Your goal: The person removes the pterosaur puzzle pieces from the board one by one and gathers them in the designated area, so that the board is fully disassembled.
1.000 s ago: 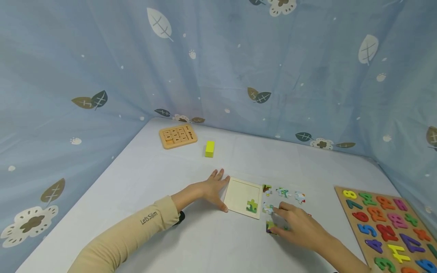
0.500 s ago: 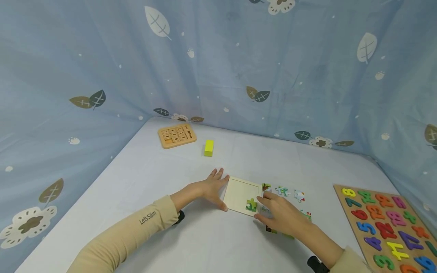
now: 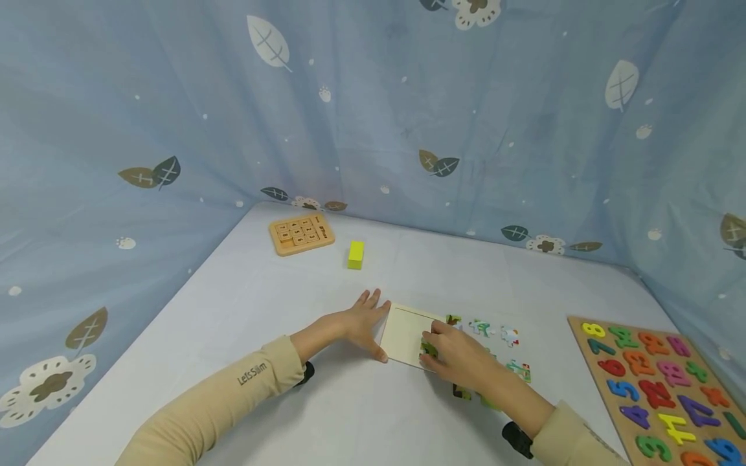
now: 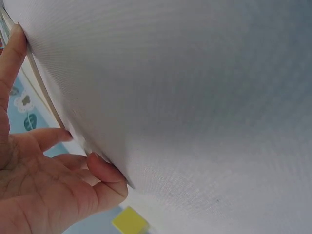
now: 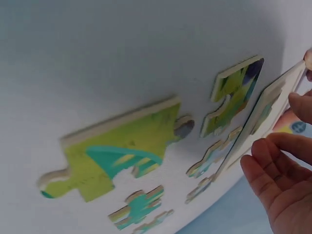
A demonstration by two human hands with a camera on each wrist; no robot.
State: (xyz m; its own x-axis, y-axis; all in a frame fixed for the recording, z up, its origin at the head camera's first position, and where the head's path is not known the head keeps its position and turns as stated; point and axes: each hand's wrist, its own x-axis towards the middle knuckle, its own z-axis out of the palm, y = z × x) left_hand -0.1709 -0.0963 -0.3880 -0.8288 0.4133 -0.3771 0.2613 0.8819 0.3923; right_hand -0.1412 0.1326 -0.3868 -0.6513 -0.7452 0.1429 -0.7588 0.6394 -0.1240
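Observation:
My left hand [image 3: 360, 325] lies with fingers spread along the left side of a shallow wooden puzzle tray [image 3: 399, 336]. Its thumb and forefinger touch the tray's edge [image 4: 46, 95] in the left wrist view. Over the tray's right part, my right hand [image 3: 463, 357] pinches a green jigsaw piece [image 3: 428, 348], partly hidden by the fingers. In the right wrist view this piece [image 5: 267, 114] lies flat in the tray between thumb and fingertips. Loose jigsaw pieces lie right of the tray: a yellow-green one [image 5: 131, 141], a dark-cornered one [image 5: 236, 90] and several others, some under the right hand.
At the right stands a wooden board with coloured numbers [image 3: 658, 388]. A wooden sliding number puzzle [image 3: 302, 234] and a yellow block [image 3: 355, 254] lie farther back on the white tabletop [image 3: 326, 414]. A blue patterned cloth [image 3: 350, 97] hangs behind.
My right hand has moved left from the loose pieces, over the tray's right edge, to the green piece inside. The left hand keeps its place at the tray's left edge.

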